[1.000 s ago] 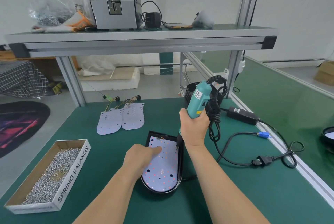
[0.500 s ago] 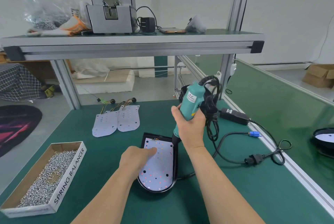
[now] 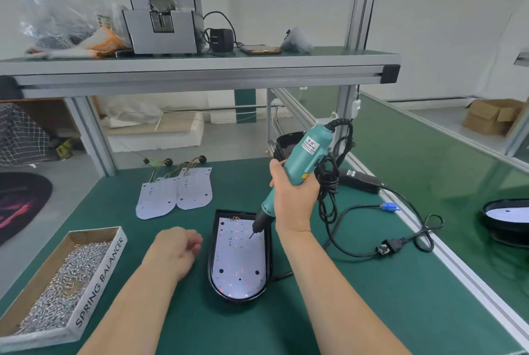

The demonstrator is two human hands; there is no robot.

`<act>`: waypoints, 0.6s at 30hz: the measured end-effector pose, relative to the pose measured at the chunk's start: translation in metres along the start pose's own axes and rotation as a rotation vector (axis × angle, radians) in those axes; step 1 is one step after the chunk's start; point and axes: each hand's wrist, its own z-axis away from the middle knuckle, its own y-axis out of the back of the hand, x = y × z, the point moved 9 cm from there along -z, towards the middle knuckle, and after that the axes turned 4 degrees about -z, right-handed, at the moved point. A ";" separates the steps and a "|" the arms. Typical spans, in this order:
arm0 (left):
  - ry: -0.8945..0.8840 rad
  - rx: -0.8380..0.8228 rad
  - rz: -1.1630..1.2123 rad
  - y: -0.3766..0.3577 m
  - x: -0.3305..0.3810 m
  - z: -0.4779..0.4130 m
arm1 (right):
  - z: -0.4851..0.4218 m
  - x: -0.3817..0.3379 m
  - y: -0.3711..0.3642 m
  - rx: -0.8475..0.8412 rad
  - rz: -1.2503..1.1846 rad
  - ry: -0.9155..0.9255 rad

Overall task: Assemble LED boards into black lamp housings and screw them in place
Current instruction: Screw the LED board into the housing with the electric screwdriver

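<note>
Nearest the camera, two bare forearms reach in from the bottom edge over the green bench top [image 3: 357,311]. At about eight o'clock from the lamp sits an open cardboard box [image 3: 98,286] printed SPRING BALANCER, heaped with small silver screws [image 3: 61,289].

Centre of the bench: the black lamp housing [image 3: 268,254], rounded end toward the camera, with the white LED board [image 3: 237,263] lying inside it, dotted with red and orange spots.

The left hand [image 3: 176,250] rests on the mat just beside the housing at its nine o'clock, fingers curled loosely in; whether anything is pinched between them I cannot tell, the fingertips being turned away.

The right hand [image 3: 292,197] is wrapped tight round the teal electric screwdriver [image 3: 300,165], which tilts up toward one o'clock. Its bit comes down onto the board's upper right part and appears to touch it.

A black cable [image 3: 329,180] hangs in loops from the tool's top, running at three o'clock to a plug [image 3: 389,248] lying on the mat, with a blue connector [image 3: 390,207] and a black power brick [image 3: 359,180] beyond.

Further out at eleven o'clock, two spare LED boards [image 3: 176,194] lie flat side by side, wires at their far ends.

Up top at twelve o'clock, the shelf [image 3: 200,67] carries a grey machine [image 3: 163,15].
</note>
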 end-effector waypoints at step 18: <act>0.079 -0.272 0.262 -0.035 -0.003 0.052 | 0.018 -0.015 -0.005 0.108 -0.210 -0.111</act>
